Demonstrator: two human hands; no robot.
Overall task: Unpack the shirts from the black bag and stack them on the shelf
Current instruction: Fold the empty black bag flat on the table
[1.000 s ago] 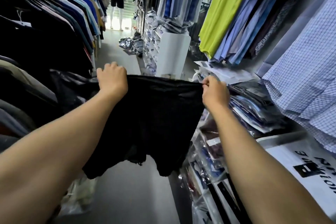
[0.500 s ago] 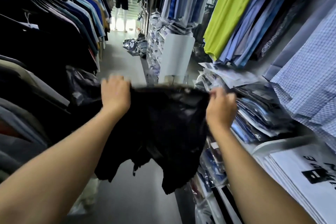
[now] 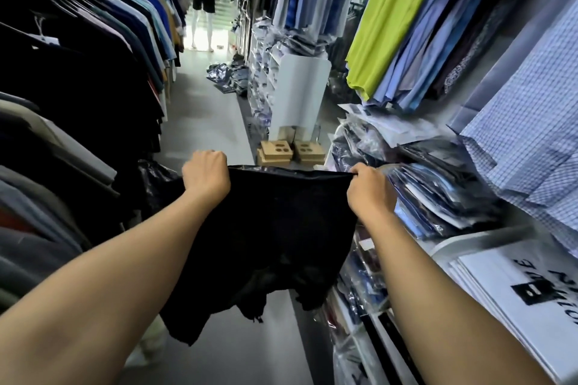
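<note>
Black bag [image 3: 281, 228] held up over aisle floor [image 3: 203, 122], just beside shelf [image 3: 469, 242], top edge stretched taut between both hands. Left hand [image 3: 205, 176]: fingers curled in fist round edge. Right hand [image 3: 369, 189]: fingers and thumb pinching edge. Bag hangs flat and limp, no bulge; judged emptied. Packaged shirts [image 3: 438, 191] lie on shelf in slanting, uneven pile. Judged remaining: squaring the stack, disposing of bag. Which packs came from bag: cannot tell.

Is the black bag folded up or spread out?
Spread out. The left hand and right hand stretch the black bag wide by its top; the rest hangs.
</note>
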